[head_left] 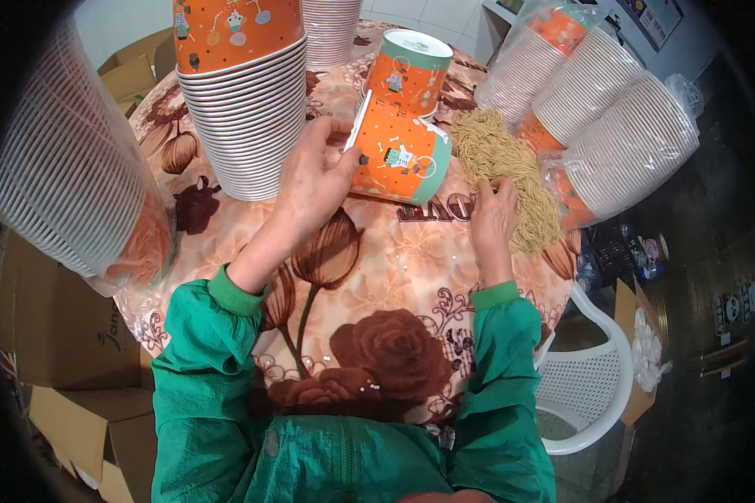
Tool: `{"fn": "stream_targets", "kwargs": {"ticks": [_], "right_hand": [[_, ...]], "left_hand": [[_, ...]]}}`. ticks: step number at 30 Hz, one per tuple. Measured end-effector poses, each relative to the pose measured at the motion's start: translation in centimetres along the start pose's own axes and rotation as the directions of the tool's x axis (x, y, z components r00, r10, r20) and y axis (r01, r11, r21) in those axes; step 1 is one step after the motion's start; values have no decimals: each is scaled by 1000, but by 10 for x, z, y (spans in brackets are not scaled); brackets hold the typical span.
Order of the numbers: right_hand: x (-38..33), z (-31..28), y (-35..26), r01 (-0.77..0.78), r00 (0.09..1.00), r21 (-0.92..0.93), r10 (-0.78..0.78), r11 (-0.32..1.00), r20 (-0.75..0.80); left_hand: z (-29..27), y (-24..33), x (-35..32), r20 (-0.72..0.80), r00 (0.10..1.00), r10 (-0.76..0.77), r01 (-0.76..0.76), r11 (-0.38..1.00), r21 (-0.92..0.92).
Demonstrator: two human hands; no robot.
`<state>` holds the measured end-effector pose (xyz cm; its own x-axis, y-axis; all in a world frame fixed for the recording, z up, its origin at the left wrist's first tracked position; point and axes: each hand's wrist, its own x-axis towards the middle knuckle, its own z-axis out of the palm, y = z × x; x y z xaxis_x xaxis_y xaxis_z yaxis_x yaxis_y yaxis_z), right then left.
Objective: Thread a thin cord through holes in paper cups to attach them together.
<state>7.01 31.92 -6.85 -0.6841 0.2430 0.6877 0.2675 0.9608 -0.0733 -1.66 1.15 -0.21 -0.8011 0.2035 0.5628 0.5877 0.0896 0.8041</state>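
Note:
My left hand (312,178) grips the rim of an orange paper tub (397,158) with a green base band and cartoon prints. The tub lies tilted, its mouth toward my left hand and its base to the right. Behind it another orange tub (405,77) stands upside down, white base up. My right hand (493,214) is closed at the near left edge of a heap of tan, noodle-like strands (520,172), fingertips pinching into it. What exactly lies between those fingertips is partly hidden.
Tall stacks of nested paper tubs (242,117) stand at the left, one wrapped in plastic (75,159). Bagged tub stacks (621,142) lie at the right. A flowered cloth covers the table (411,277). Cardboard boxes (67,310) sit left; a white chair (591,377) stands right.

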Motion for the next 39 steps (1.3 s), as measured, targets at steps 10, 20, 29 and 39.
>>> {"fn": "stream_targets", "kwargs": {"ticks": [10, 20, 29, 39], "right_hand": [[-8, 0, -3, -67, 998, 168, 69, 983, -5], [-24, 0, -11, -115, 989, 158, 99, 981, 107], [-36, -9, -19, 87, 996, 225, -82, 970, -31], [-68, -44, -55, 52, 980, 381, -119, 923, 156]], "left_hand": [[-8, 50, -8, -44, 915, 401, -387, 902, 192], [-20, 62, -1, -67, 935, 347, -344, 937, 55], [-14, 66, -9, 30, 980, 198, -194, 975, -106], [32, 29, -53, 594, 782, 187, -240, 971, 11]]}}
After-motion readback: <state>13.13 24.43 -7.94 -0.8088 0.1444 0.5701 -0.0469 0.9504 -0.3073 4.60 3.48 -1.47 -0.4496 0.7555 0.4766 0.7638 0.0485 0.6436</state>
